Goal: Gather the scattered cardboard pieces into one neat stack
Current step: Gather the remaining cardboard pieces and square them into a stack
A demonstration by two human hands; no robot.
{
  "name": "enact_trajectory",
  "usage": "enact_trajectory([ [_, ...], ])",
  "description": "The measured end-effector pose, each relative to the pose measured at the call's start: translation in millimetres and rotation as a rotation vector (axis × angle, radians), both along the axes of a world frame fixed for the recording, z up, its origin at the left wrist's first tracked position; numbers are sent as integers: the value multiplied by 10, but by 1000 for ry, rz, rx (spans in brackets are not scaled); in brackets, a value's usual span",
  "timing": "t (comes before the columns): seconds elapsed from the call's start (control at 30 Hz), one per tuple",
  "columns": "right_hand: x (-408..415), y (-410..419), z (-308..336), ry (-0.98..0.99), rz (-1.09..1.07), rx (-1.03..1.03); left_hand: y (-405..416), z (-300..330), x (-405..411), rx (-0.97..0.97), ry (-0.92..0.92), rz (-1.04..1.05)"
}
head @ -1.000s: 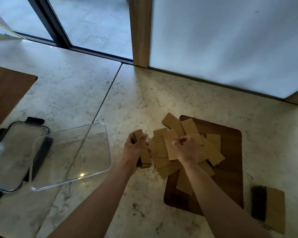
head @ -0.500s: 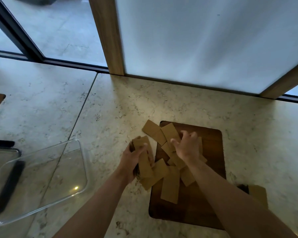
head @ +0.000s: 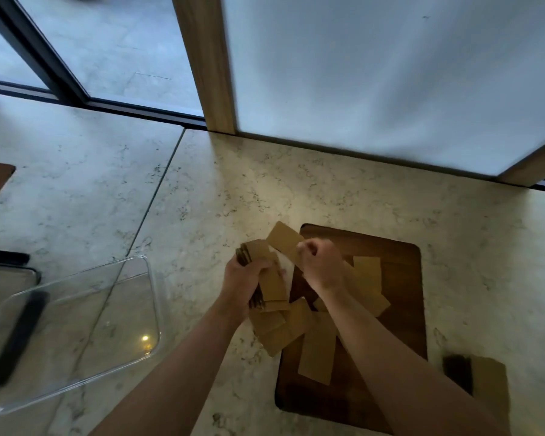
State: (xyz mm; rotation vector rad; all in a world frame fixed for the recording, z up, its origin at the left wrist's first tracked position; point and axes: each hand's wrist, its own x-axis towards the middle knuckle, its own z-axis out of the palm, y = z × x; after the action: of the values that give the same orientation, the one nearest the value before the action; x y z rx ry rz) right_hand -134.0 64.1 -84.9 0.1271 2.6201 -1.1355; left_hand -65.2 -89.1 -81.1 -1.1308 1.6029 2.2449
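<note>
My left hand (head: 244, 280) grips a thick stack of brown cardboard pieces (head: 272, 283), held upright just left of the dark wooden board (head: 400, 313). Pinched in my right hand (head: 320, 262), one cardboard piece (head: 285, 240) is lifted beside the top of the stack. Several loose cardboard pieces (head: 318, 347) still lie overlapping on the board and its left edge, partly hidden under my forearms.
A clear plastic tray (head: 76, 328) lies to the left on the marble counter (head: 296, 190), with a lidded container (head: 7, 278) at the far left. Another cardboard stack (head: 488, 382) sits near the right edge. A wall and wooden post (head: 208, 64) bound the back.
My right hand has picked one piece off the pile and raised it toward the stack in my left hand. The pile on the board has thinned.
</note>
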Motion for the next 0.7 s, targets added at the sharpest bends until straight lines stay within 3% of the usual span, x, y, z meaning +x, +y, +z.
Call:
enact_trajectory([
  [0.1,-161,-108,-89,140,185,446,-194,18,94,31,14,53],
  [0.17,-207,-148,-111,196,248,455,-305,40,160,64,63,75],
  [0.33,-277,-62,100,42,-221,-131,-353,62,212,22,137,63],
  [0.43,92,-145,253,-360,-151,-445,-250,71,194,23,95,-6],
  [0.47,243,-177,248,-425,-39,-418,-219,52,201,18,67,-28],
  [0.53,473,-86,202,-290,85,-228,-133,7,248,4,29,-62],
  [0.63,591,274,112,44,-40,203,-52,-57,379,-4,-16,-65],
  [0.7,670,496,42,56,-10,461,-17,-53,476,4,-35,-69],
])
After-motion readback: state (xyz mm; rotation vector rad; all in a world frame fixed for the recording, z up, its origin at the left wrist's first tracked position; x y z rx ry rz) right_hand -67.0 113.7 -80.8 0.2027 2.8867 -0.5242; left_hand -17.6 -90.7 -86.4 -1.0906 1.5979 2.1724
